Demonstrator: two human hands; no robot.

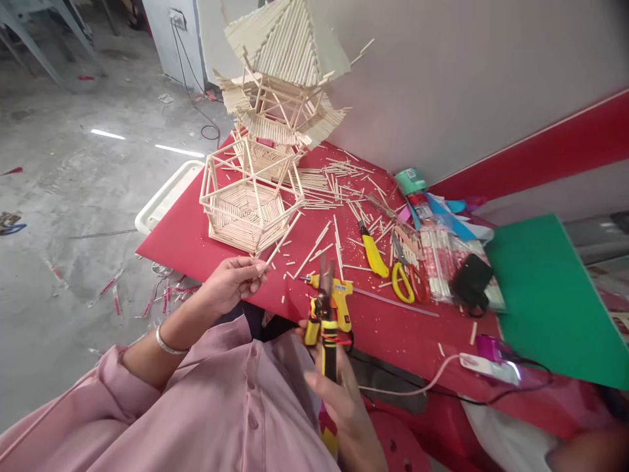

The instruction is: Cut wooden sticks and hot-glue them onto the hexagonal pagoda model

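Note:
My left hand [238, 283] pinches a thin wooden stick [284, 241] that points up and to the right. Just beyond it stands a hexagonal stick frame [250, 206] with a patterned stick floor. My right hand [339, 393] is closed round the yellow-and-black handles of a pair of shears [328, 334]. The dark shear blades point up, slightly blurred, in front of a yellow glue gun [341, 298] on the red table [295, 308]. Behind the frame rises a tiered pagoda model [289, 85] of sticks.
Loose sticks [339, 180] litter the table. To the right lie a yellow utility knife [374, 252], yellow-handled scissors [403, 282], bagged sticks [437, 262] and a green board [560, 308]. A white power strip [489, 368] and cords are nearer. A blurred hand [590, 452] appears at lower right.

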